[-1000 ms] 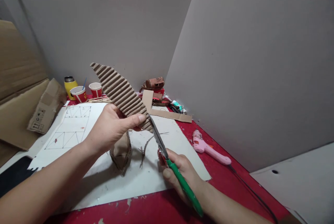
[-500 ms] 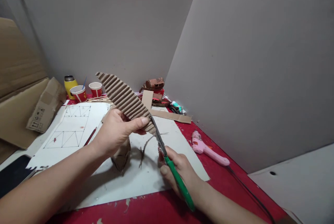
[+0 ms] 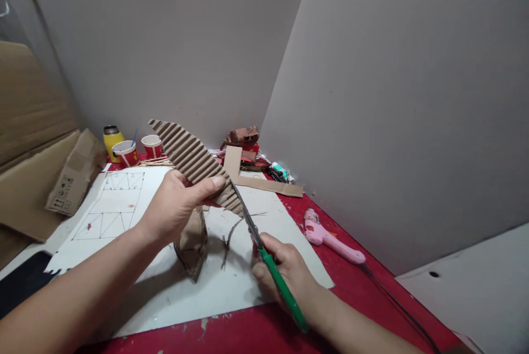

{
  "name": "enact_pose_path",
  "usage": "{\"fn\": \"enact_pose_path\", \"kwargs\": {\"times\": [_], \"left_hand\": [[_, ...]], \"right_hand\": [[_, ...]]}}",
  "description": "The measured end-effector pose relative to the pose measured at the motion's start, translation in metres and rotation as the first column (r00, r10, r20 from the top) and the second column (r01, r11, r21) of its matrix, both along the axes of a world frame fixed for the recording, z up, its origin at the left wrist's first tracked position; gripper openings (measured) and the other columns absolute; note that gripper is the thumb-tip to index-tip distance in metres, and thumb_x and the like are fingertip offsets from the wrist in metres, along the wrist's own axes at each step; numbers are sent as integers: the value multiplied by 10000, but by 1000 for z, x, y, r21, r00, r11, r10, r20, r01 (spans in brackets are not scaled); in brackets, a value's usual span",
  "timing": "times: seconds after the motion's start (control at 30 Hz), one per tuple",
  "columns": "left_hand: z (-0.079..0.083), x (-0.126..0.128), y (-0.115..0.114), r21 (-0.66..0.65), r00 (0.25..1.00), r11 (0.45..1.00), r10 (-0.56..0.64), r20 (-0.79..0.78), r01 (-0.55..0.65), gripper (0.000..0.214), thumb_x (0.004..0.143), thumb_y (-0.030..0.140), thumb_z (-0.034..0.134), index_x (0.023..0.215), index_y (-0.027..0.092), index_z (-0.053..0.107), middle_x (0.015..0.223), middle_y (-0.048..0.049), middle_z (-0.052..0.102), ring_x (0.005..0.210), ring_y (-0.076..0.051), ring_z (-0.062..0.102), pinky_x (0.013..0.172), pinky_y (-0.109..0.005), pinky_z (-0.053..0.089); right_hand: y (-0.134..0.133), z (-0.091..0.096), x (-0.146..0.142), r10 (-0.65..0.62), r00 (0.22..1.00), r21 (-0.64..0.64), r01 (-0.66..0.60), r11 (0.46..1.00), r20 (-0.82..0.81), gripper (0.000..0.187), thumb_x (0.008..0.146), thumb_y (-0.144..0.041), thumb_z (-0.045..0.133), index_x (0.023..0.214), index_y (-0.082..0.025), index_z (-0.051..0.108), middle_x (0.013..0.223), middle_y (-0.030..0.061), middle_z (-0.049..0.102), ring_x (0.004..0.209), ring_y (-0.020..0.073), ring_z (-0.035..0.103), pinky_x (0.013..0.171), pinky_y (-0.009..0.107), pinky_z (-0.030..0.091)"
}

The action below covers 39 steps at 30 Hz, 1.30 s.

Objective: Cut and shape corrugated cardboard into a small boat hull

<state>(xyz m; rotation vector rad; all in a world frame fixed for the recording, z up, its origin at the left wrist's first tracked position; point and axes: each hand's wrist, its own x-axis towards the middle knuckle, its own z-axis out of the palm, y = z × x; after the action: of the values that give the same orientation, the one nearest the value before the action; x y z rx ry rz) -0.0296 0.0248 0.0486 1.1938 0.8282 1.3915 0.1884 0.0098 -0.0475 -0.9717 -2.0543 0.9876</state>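
Note:
My left hand [image 3: 177,205] grips a pointed piece of corrugated cardboard [image 3: 190,153], ridged side up, with the thumb on top near its lower end. My right hand [image 3: 285,271] is closed round the green handles of a pair of scissors [image 3: 281,288]. The blades lie along the right edge of the cardboard, close to its lower tip. Under my left hand, a brown cardboard form [image 3: 192,244] rests on white paper, partly hidden. Thin curved cardboard offcuts [image 3: 227,238] lie beside it.
A pink glue gun [image 3: 330,238] with a cord lies on the red table [image 3: 355,293] at right. Behind are flat cardboard strips [image 3: 268,182], red-and-white paper cups [image 3: 126,154] and a yellow bottle [image 3: 112,139]. Cardboard boxes [image 3: 37,178] stand left, near a paper with line drawings [image 3: 119,200].
My left hand and the corrugated piece have shifted slightly left, and the blades sit along a different stretch of its edge. More of the cardboard form below shows. The view has tilted a little.

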Motion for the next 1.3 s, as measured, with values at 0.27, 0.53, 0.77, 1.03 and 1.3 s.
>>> {"fn": "enact_pose_path", "kwargs": {"times": [0.27, 0.53, 0.77, 1.03, 1.3], "left_hand": [[-10, 10, 0, -37, 998, 999, 14, -53, -16, 197, 735, 296, 777, 802, 145, 670, 782, -24, 678, 710, -150, 651, 661, -294, 585], [-10, 8, 0, -27, 999, 1000, 5, -33, -6, 200, 744, 292, 767, 816, 134, 666, 784, -36, 676, 705, -163, 652, 639, -303, 581], [-14, 12, 2, -75, 995, 992, -98, -20, 97, 171, 725, 254, 778, 760, 131, 665, 723, -13, 655, 646, -120, 618, 604, -229, 535], [-11, 13, -3, -82, 980, 978, -195, -40, 191, 132, 751, 219, 753, 713, 128, 665, 657, 1, 628, 581, -85, 566, 546, -179, 455], [-10, 12, 0, -89, 988, 984, -152, 5, 152, 128, 740, 205, 763, 687, 137, 668, 602, 28, 588, 535, -68, 524, 503, -163, 413]], "right_hand": [[0, -4, 1, 12, 1000, 9, -12, 1000, -2, 457, 891, -650, 435, 792, -204, 427, 650, -44, 361, 595, 124, 318, 545, 260, 303], [1, 0, 1, 6, 1000, -20, -7, 1000, -16, 468, 877, -650, 470, 744, -204, 419, 629, -55, 309, 580, 114, 280, 523, 251, 274], [6, 2, 6, 17, 998, 33, -19, 999, 53, 426, 900, -613, 453, 803, -199, 440, 666, -40, 382, 600, 124, 329, 558, 261, 301], [6, 8, 6, 20, 999, -62, -22, 998, -37, 525, 850, -711, 464, 725, -204, 408, 645, -41, 341, 596, 121, 300, 541, 262, 289], [8, 19, 6, 84, 994, 18, -86, 996, 65, 569, 872, -751, 343, 854, -192, 447, 681, -29, 402, 604, 132, 334, 557, 269, 298]]}}
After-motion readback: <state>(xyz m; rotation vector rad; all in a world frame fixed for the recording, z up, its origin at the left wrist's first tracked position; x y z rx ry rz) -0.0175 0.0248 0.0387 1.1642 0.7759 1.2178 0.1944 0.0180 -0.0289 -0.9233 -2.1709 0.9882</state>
